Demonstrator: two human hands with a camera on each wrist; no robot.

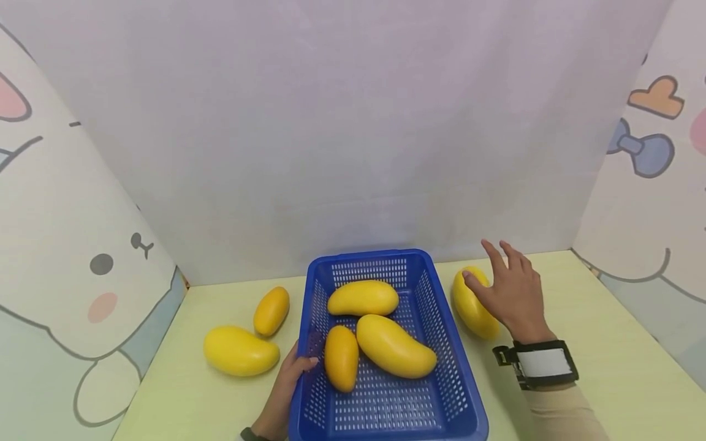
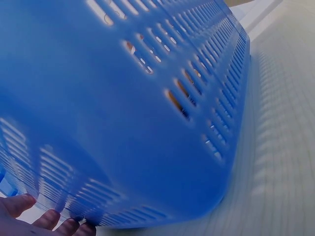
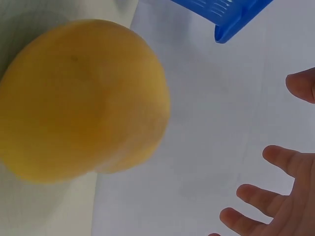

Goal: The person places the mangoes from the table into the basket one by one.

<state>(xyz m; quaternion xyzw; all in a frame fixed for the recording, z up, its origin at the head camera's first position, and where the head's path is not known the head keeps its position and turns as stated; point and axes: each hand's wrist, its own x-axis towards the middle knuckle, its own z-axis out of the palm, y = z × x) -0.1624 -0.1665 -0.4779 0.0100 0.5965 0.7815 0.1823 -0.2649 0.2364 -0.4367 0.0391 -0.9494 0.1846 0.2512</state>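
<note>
A blue plastic basket with slotted walls stands on the table, holding two yellow mangoes and a smaller orange-yellow mango. My left hand grips its left wall, thumb over the rim and fingers outside. In the left wrist view those fingers lie along the blue wall. On the other side of the basket, my right hand is spread above a yellow mango on the table. The right wrist view shows this mango large, with the fingers apart from it.
Left of the basket, a yellow mango and a smaller orange-yellow mango lie on the pale table. A pale back wall rises close behind the basket. Side panels with cartoon prints flank the table.
</note>
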